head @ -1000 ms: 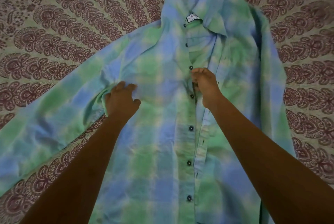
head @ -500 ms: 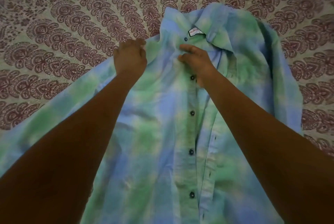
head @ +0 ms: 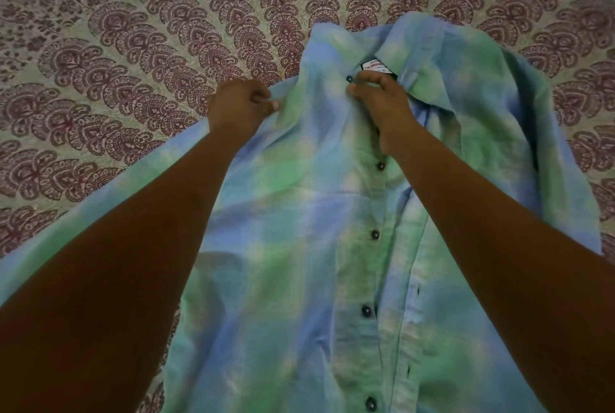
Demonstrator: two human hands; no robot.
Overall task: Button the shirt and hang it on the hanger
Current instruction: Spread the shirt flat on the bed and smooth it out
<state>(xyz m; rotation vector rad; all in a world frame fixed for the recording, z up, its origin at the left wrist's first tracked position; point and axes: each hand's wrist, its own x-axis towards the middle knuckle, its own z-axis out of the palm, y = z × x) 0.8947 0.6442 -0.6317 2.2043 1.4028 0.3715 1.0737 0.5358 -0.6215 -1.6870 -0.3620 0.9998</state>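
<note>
The checked shirt [head: 299, 246] lies front-up, spread over a paisley-printed bedspread [head: 166, 46], with its collar label [head: 376, 66] at the end farthest from the person. Just below that label the right hand [head: 379, 99] has its fingers [head: 366, 78] curled and drawn together, pinching the front edge beside the top button [head: 349, 79]. To the left of the label, at the shoulder, the left hand [head: 239, 106] grips a fold of cloth with its fingers closed round it. From under the label toward the person, the row of dark buttons [head: 375, 234] sits apart from the buttonhole strip [head: 412, 296]. The front therefore looks unfastened, and buttoning seems only about to start. No hanger is in view. The cloth appears thin, light and limp, likely to wrinkle and slide over the bedspread rather than hold a shape. It is best taken by the two stiffer front strips close to each button, and later by the collar and shoulders either side of the label.
</note>
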